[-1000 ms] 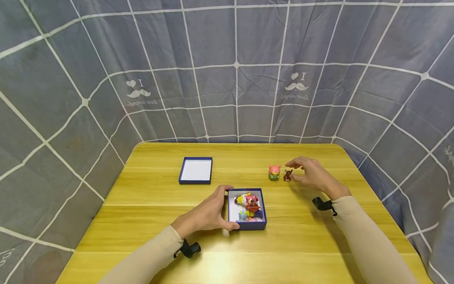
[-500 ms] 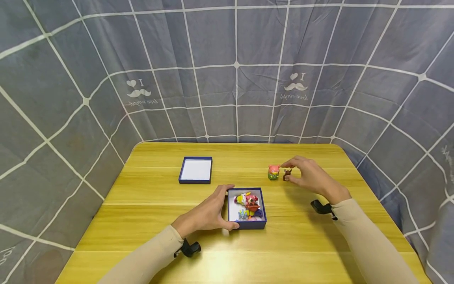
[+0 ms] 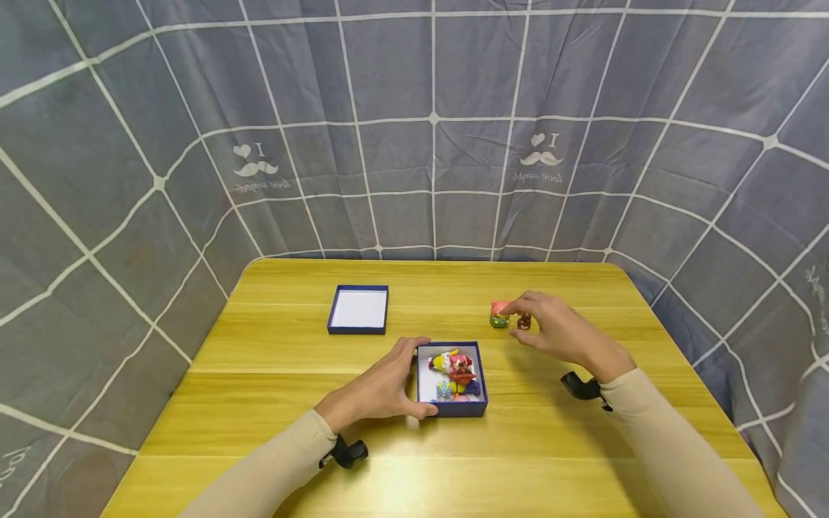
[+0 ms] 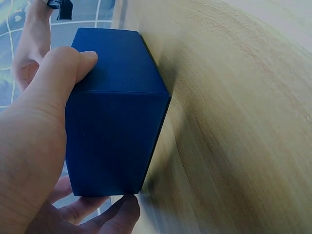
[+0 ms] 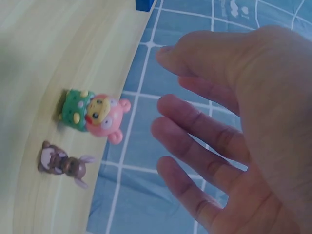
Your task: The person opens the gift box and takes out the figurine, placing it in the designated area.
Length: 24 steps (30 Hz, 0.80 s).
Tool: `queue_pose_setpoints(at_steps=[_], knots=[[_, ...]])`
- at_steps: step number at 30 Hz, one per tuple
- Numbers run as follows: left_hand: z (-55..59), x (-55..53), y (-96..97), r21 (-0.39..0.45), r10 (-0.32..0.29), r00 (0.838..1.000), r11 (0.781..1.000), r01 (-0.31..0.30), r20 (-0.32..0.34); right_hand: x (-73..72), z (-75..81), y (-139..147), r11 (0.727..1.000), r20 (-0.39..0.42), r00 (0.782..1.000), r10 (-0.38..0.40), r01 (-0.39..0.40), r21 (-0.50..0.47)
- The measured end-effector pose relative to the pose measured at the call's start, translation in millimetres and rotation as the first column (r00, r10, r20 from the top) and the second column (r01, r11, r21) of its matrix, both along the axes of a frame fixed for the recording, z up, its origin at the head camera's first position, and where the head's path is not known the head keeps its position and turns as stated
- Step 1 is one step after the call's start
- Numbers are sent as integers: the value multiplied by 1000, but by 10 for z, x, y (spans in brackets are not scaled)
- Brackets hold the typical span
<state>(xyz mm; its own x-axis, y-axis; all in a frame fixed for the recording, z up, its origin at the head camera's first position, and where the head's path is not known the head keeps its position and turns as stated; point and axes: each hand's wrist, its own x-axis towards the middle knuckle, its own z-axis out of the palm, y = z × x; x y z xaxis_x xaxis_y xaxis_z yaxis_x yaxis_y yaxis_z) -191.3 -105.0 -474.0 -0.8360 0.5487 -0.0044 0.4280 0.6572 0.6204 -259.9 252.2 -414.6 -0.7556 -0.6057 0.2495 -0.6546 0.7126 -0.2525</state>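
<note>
The right hand is nearer the pink-headed toy — thumb and fingers well parted, holding nothing. The toy stands upright on the table, just left of those fingertips, beside the brown toy; the left hand grips the box.

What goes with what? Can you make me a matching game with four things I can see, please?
Things:
1. left hand
2. pink-headed toy
3. brown toy
4. shallow tray

Clues:
A. white inside, blue rim
B. just right of another toy in the head view
C. grips a blue box
D. green body

Pairs: 1-C, 2-D, 3-B, 4-A
</note>
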Motion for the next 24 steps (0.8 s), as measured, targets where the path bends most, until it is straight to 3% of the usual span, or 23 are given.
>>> queue_pose_setpoints(at_steps=[24], knots=[[-1, -23, 8, 22, 10, 1000, 1000, -11, 26, 290, -21, -437, 985, 27, 990, 135, -137, 102]])
